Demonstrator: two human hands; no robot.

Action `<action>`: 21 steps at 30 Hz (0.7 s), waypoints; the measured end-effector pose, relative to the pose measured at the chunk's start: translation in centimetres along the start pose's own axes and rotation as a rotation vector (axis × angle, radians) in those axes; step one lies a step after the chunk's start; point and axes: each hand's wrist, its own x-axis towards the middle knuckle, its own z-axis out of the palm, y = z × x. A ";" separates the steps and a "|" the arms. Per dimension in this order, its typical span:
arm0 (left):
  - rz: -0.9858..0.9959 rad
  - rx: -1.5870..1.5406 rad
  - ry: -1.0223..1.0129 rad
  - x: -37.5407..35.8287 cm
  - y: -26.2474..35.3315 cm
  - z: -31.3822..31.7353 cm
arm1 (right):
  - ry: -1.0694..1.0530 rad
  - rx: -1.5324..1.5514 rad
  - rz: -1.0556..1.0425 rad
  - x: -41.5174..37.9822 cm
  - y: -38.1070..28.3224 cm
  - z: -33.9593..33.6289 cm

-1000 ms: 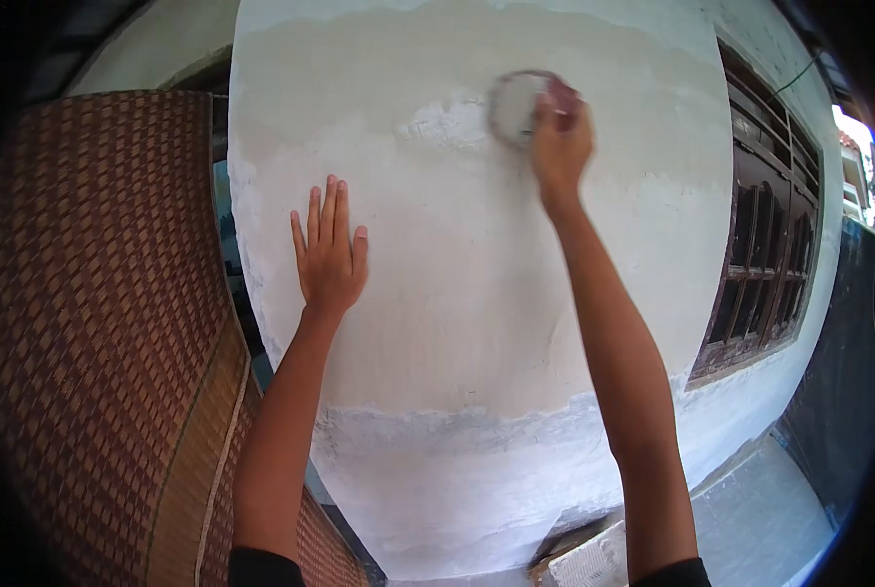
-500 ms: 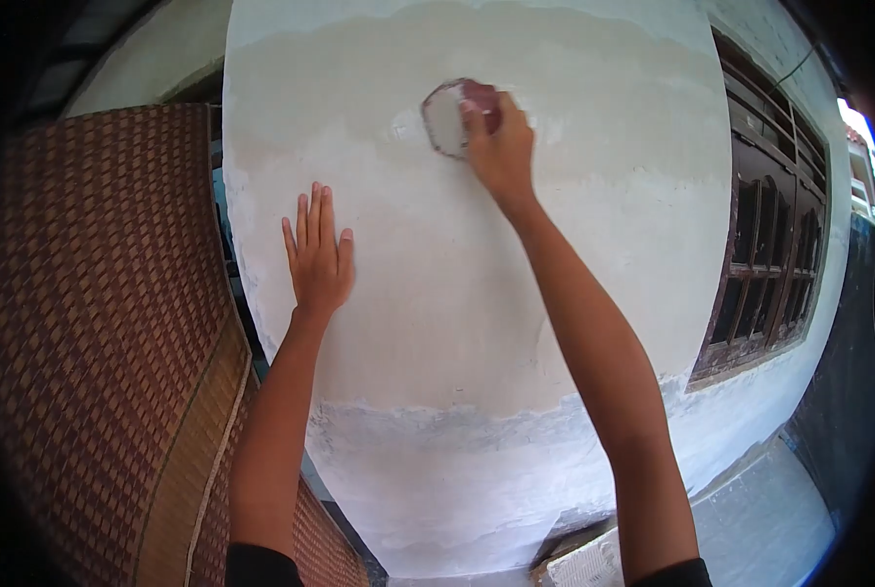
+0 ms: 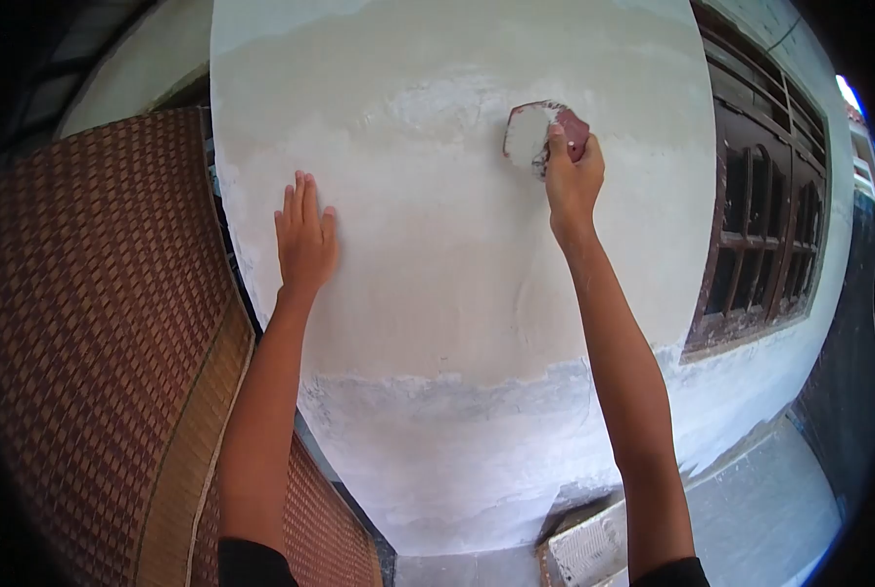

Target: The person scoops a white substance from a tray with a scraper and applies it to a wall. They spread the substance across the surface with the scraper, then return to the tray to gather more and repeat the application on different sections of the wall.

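My right hand (image 3: 575, 186) grips a reddish putty spreader (image 3: 576, 134), thumb on its near face and fingers behind. Pale putty (image 3: 529, 134) coats the left part of that face, with a dark, crusty border around it. The tool is up against the upper middle of a plastered wall (image 3: 428, 264). To its left, a whitish wet-looking smear (image 3: 442, 101) marks the surface. My left hand (image 3: 306, 235) rests on the wall near its left edge, palm in and fingers stretched upward.
A brown woven screen (image 3: 105, 293) stands along the left. On the right is a dark wooden window (image 3: 760, 215) with panes and slats. Rough, whiter plaster (image 3: 437, 450) covers the lower wall. A whitish block-like object (image 3: 586, 548) lies at the wall's foot, beside a grey ledge (image 3: 751, 519).
My right hand has moved right and slightly down with the putty spreader, and a broader whitish smear shows behind it. My left hand stays on the wall; the view has shifted a little.
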 end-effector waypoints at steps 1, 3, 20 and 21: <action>0.000 -0.007 -0.015 -0.2 0.3 0.0 | -0.050 0.058 0.057 -0.8 0.4 -0.8; -0.065 -0.083 -0.069 -0.5 1.2 -0.6 | -0.073 0.059 0.101 -2.4 1.3 -2.7; 0.022 -0.752 -0.148 -19.3 14.4 4.9 | -0.001 -0.073 0.508 -14.5 10.1 -29.3; 0.012 -0.755 -0.167 -20.7 15.3 5.2 | 0.002 -0.087 0.524 -15.3 10.7 -31.4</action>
